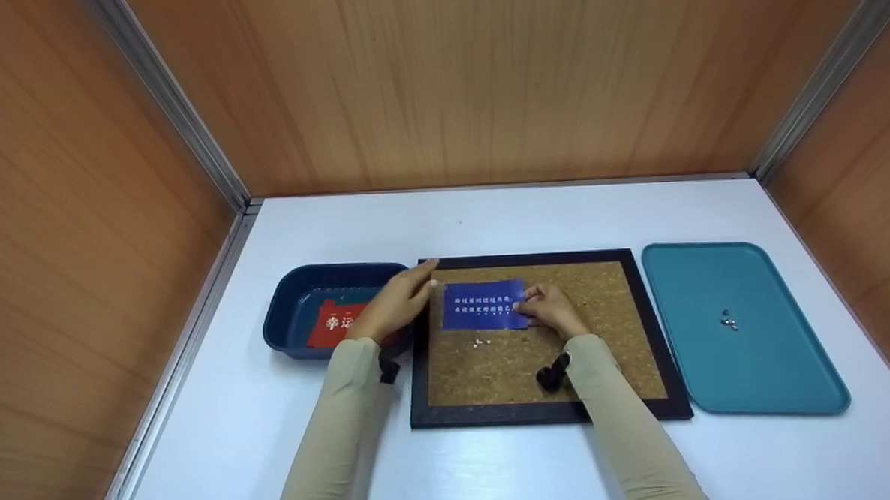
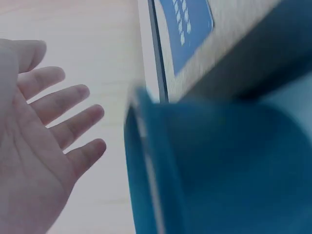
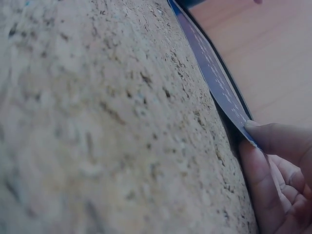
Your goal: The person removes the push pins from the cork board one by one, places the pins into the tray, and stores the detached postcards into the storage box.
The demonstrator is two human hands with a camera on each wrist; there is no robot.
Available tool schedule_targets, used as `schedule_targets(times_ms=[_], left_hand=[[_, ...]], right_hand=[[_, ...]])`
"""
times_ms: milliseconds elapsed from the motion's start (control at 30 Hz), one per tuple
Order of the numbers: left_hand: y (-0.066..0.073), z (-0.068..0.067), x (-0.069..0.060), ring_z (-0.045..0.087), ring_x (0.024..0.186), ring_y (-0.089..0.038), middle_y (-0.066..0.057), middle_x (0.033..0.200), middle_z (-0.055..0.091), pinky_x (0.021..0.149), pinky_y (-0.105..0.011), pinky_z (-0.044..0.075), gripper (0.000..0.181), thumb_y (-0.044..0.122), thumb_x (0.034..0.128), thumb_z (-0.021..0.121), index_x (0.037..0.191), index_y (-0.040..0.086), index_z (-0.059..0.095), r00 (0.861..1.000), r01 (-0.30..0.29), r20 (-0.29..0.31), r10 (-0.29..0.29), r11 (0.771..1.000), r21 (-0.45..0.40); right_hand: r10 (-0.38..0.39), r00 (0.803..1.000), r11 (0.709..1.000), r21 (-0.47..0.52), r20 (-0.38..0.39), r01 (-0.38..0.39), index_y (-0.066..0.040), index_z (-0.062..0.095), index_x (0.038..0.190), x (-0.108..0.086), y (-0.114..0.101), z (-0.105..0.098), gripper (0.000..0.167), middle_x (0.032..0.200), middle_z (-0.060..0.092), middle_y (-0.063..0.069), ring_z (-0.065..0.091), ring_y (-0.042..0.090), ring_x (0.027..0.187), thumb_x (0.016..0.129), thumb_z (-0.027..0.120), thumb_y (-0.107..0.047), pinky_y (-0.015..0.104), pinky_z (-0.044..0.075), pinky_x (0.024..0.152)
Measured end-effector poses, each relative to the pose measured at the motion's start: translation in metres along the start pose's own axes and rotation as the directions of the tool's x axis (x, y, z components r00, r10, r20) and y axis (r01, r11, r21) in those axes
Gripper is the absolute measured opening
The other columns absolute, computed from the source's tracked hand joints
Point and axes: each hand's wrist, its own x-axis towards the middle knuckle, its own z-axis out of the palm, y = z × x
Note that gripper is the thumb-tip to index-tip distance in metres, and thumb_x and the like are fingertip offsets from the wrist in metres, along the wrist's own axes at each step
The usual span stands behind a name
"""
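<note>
A blue card with white writing [image 1: 481,297] lies over the upper left of a cork board with a black frame [image 1: 497,415]. My right hand [image 1: 556,310] pinches the card's right edge between thumb and finger. In the right wrist view that edge of the card [image 3: 226,108] is lifted off the cork, with the right hand [image 3: 287,180] at its end. My left hand [image 1: 393,306] is by the board's left frame, near the card's left edge. Its fingers are spread and hold nothing in the left wrist view, where the hand [image 2: 39,141] shows whole.
Left of the board stands a dark blue bin [image 1: 277,329] with red cards [image 1: 332,322] in it, partly hidden by the left hand. Small shiny bits [image 1: 481,343] lie on the cork below the card. On the right, a teal tray [image 1: 758,364] bears several small metal pieces [image 1: 729,323].
</note>
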Motion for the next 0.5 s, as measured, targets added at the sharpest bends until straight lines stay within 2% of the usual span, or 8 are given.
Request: schedule_targets(times_ms=[333,500], left_hand=[[-0.037,-0.040,-0.021,0.030,0.144,-0.021,-0.002,0.156,0.032,0.120,-0.042,0.025,0.050,0.035,0.1040,0.038,0.151,0.021,0.032,0.992,0.034,-0.118,-0.035,0.999,-0.009],[-0.054,-0.061,-0.032,0.027,0.146,-0.023,-0.002,0.157,0.030,0.120,-0.043,0.022,0.051,0.038,0.1039,0.037,0.151,0.020,0.031,0.980,0.083,-0.183,-0.081,0.997,-0.002]], right_hand=[[-0.003,1.000,1.000,0.010,0.017,0.002,0.004,0.053,0.113,-0.001,0.001,0.001,0.036,0.093,0.054,0.007,0.057,0.008,0.065,0.087,0.070,-0.012,0.018,0.053,0.058],[-0.014,1.000,1.000,0.021,0.012,0.014,0.004,0.053,0.109,0.000,0.002,0.001,0.032,0.090,0.055,0.006,0.057,0.008,0.063,0.086,0.071,-0.011,0.018,0.053,0.056]])
